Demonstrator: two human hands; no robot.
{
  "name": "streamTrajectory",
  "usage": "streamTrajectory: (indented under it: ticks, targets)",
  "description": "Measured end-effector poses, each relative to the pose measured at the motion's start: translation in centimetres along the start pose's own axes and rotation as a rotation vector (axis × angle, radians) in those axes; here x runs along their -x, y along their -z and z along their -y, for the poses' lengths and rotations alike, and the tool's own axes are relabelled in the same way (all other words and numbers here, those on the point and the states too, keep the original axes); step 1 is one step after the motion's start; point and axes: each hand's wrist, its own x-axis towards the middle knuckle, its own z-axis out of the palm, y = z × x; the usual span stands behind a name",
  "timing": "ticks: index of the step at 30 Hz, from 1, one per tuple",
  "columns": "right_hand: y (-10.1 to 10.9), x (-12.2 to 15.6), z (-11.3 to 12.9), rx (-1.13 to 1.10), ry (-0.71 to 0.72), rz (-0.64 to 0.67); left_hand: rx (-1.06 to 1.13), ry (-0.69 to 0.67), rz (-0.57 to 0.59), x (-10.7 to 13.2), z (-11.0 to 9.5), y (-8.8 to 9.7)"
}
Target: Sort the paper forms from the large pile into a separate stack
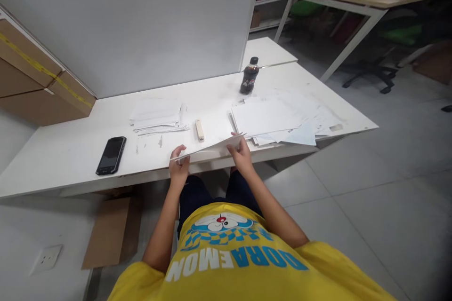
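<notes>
Sheets of white paper (pixel 212 146) are held up at the near edge of the white table, seen nearly edge-on; how many there are I cannot tell. My left hand (pixel 179 164) grips their left end, thumb on one side and fingers on the other. At the right end, my right hand (pixel 241 154) pinches the paper the same way. Just beyond the held paper lies a cream stapler (pixel 199 130). Left of it is a stack of papers (pixel 157 115) with uneven edges. A larger, spread pile of papers (pixel 268 115) lies beyond my right hand.
A black phone (pixel 111 155) lies on the white table (pixel 70 150) at left. A dark cola bottle (pixel 249 75) stands behind the right pile. Cardboard boxes (pixel 42 84) sit at the far left, another box (pixel 108 230) below the table. A grey panel (pixel 141 23) rises behind.
</notes>
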Motion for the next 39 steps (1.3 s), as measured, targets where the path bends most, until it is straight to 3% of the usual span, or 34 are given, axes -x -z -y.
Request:
streamTrajectory:
  ticks: [6, 10, 13, 20, 24, 29, 32, 34, 36, 39]
  targets:
    - [0.4, 1.2, -2.7, 0.058, 0.084, -0.105, 0.025, 0.045, 0.040, 0.7, 0.7, 0.1]
    - [1.8, 1.0, -2.2, 0.000, 0.094, 0.015, 0.069, 0.022, 0.072, 0.7, 0.4, -0.2]
    - [2.3, 0.8, -1.6, -0.032, 0.068, -0.020, 0.134, 0.114, 0.071, 0.9, 0.3, -0.3]
    - [2.3, 0.6, -1.2, 0.032, -0.026, -0.016, 0.009, 0.072, 0.147, 1.1, 0.0, 1.1]
    - [3.3, 0.4, -1.8, 0.018, -0.261, 0.186, -0.207, 0.027, 0.276, 0.1, -0.6, 2.6]
    - [4.3, 1.2, -1.7, 0.065, -0.317, 0.127, -0.294, 0.057, 0.130, -2.6, -0.4, 2.0]
    - [4.1, 1.6, -1.4, 0.027, -0.331, 0.115, -0.354, 0.098, 0.134, -4.2, 0.0, 0.7]
    - [3.8, 1.5, -1.2, -0.028, -0.368, 0.127, -0.355, 0.017, 0.169, -5.1, -0.2, -0.1]
    - [3.5, 1.2, -1.0, -0.049, -0.400, 0.137, -0.341, -0.173, 0.248, -5.8, -0.8, -0.7]
    - [3.4, 0.6, -1.0, -0.061, -0.381, 0.108, -0.428, -0.424, 0.465, -6.6, -1.7, -1.8]
